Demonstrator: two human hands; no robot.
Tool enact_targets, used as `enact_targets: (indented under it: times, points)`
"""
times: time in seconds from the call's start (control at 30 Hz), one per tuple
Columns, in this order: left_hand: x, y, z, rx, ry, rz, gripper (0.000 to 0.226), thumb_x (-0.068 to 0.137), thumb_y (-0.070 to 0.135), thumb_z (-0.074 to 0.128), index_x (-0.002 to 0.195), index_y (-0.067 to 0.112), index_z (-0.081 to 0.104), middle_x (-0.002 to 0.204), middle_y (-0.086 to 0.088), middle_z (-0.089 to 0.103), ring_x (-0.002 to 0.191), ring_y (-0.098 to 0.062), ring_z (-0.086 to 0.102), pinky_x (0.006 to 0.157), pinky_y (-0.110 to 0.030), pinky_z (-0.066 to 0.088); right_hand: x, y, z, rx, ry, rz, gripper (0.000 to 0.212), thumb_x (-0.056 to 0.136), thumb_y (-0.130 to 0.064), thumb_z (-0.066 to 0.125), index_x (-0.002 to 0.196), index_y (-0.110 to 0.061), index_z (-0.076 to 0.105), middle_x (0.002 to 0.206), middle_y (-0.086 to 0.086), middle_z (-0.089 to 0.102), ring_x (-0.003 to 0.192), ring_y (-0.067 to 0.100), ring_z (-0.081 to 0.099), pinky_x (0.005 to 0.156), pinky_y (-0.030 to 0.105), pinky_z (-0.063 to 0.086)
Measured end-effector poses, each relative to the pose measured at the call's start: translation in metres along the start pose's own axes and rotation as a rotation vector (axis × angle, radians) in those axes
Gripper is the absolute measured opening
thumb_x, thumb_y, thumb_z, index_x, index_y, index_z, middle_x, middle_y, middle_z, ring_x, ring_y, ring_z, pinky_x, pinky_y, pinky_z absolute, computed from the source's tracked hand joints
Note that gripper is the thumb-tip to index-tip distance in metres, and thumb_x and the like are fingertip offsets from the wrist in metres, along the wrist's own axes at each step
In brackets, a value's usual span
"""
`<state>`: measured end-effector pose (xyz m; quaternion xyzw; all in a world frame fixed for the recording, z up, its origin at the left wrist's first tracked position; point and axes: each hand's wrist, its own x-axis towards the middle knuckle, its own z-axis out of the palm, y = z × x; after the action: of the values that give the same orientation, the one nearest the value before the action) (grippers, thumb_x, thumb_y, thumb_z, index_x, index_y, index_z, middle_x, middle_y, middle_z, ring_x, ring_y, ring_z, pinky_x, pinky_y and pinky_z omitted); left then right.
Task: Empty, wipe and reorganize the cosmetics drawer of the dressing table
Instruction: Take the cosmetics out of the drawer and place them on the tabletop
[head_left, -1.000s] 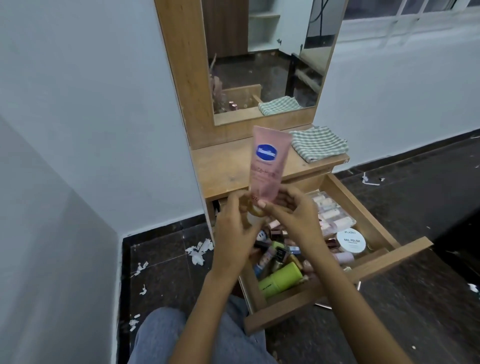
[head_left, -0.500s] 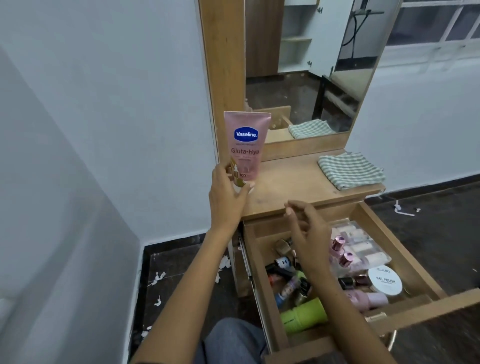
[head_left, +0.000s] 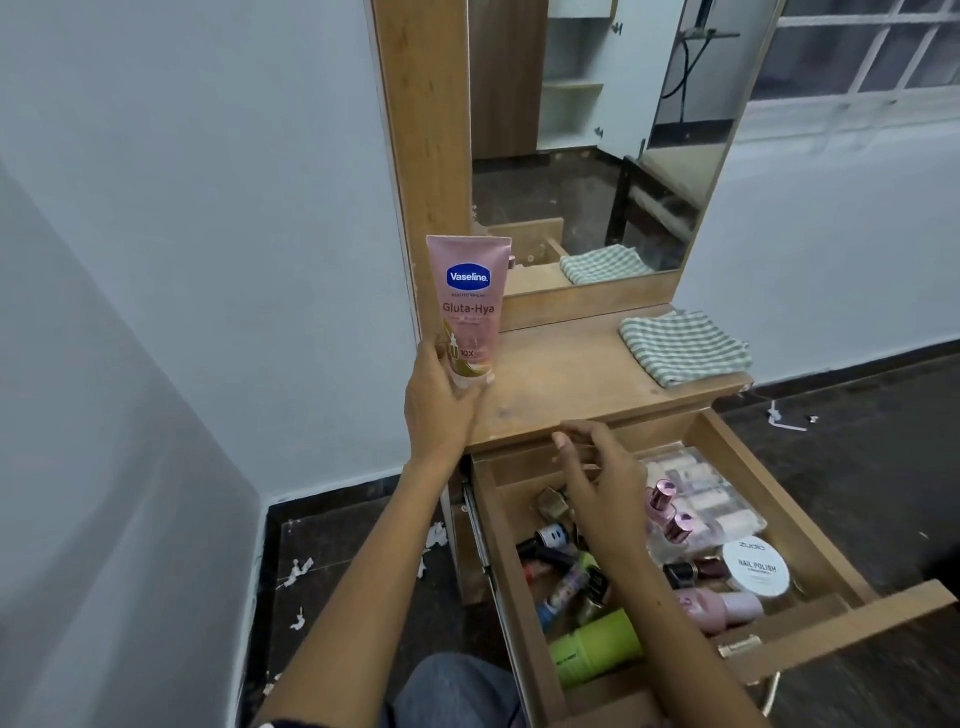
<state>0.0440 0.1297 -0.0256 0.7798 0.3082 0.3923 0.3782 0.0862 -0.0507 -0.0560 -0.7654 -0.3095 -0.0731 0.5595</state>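
Note:
My left hand (head_left: 441, 400) grips the bottom of a pink Vaseline tube (head_left: 468, 299), held upright, cap down, at the left end of the wooden dressing-table top (head_left: 566, 384). My right hand (head_left: 602, 478) hovers over the open drawer (head_left: 810, 525) with relaxed fingers and holds nothing. Inside the drawer lie several cosmetics: a green bottle (head_left: 597, 647), a white nail-polish jar (head_left: 756, 566), pink-capped bottles (head_left: 662, 493), a pink bottle (head_left: 722, 608) and a clear box of tubes (head_left: 711, 499).
A folded green-checked cloth (head_left: 680, 348) lies at the right end of the table top. The mirror (head_left: 597, 135) stands behind it. A white wall is close on the left. Paper scraps (head_left: 298, 566) litter the dark floor. My knee (head_left: 457, 691) is below the drawer.
The tube has gone from both hands to my left hand alone and moved left and down toward the table top. My right hand let go and dropped over the drawer.

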Motion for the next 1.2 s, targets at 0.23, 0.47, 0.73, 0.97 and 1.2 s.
enact_targets:
  times: [0.23,0.47,0.73,0.97,1.2]
  points:
    - [-0.089,0.021,-0.004,0.177,0.001,0.418,0.030,0.088,0.024,0.066,0.113,0.010,0.056,0.110,-0.003,0.056,0.102,-0.014,0.052,0.088,-0.027,0.040,0.005,0.010,-0.019,-0.161,-0.048,-0.015,0.012,0.093,-0.023,0.060,0.102,-0.017,0.065,0.088,-0.008,0.069,0.078,0.004,0.064,0.067,0.020,0.052]
    - [-0.121,0.019,0.010,0.881,-0.644,0.560,0.019,0.081,0.014,0.062,0.097,0.023,0.067,0.083,0.000,0.069,0.084,-0.022,0.062,0.087,-0.035,0.030,-0.013,0.020,-0.035,-0.464,-0.336,-0.030,0.008,0.084,-0.014,0.066,0.091,-0.016,0.069,0.083,-0.002,0.071,0.074,0.013,0.061,0.058,0.017,0.040]
    - [-0.115,0.033,0.026,1.091,-0.911,0.468,0.022,0.088,0.012,0.056,0.110,0.016,0.059,0.112,-0.004,0.064,0.109,-0.022,0.057,0.102,-0.035,0.025,-0.012,0.035,-0.026,-0.434,-0.453,0.107,0.024,0.081,-0.012,0.064,0.103,-0.019,0.069,0.098,0.000,0.073,0.091,0.021,0.068,0.079,0.040,0.054]
    - [-0.113,0.037,0.018,0.872,-0.635,0.440,0.020,0.089,0.005,0.049,0.080,0.018,0.060,0.088,-0.007,0.069,0.087,-0.029,0.060,0.087,-0.035,0.031,-0.012,0.037,-0.025,-0.415,-0.483,0.131,0.029,0.081,-0.011,0.062,0.108,-0.021,0.066,0.103,0.001,0.072,0.098,0.024,0.066,0.083,0.042,0.053]
    - [-0.099,0.033,0.003,0.297,-0.329,0.288,0.016,0.079,0.016,0.073,0.088,0.016,0.060,0.080,0.005,0.066,0.076,-0.012,0.063,0.066,-0.033,0.051,-0.012,0.032,-0.028,-0.284,-0.393,0.123,0.022,0.085,-0.012,0.062,0.105,-0.020,0.069,0.098,-0.005,0.073,0.091,0.013,0.067,0.081,0.039,0.055]
